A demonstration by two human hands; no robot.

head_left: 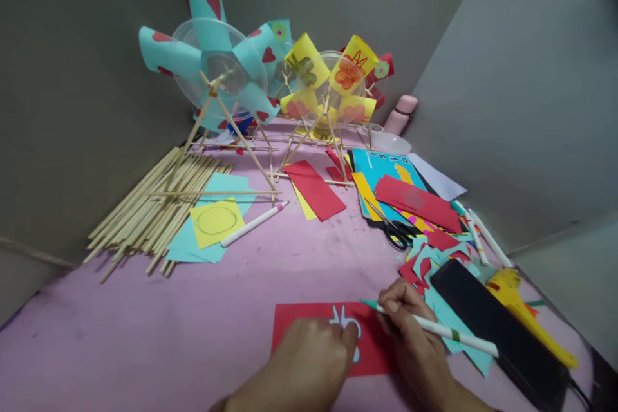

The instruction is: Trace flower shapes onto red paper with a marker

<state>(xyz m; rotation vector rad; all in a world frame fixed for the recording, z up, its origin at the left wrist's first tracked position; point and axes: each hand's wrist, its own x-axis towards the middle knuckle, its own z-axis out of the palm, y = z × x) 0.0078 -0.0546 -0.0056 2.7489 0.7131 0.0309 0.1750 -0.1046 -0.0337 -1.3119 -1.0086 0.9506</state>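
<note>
My left hand (316, 360) rests on a red paper rectangle (374, 357). Its fingers are curled and bunched at a pale blue cut-out (355, 328), which has two pointed prongs and a rounded edge; the hand covers the rest of it. In my right hand (415, 335) is a white marker (463, 337) with a green tip, gripped like a pen. The tip is at the upper edge of the red paper, just right of the cut-out. Whether it touches the paper I cannot tell.
Paper pinwheels on stick stands (217, 38) rise at the back. Bamboo sticks (140, 212) lie left, near a yellow square (217, 222) and a pink-tipped marker (255, 223). Scissors (396, 235), paper scraps (425, 264), a black phone-like slab (497, 328) and a yellow glue gun (531, 322) are right.
</note>
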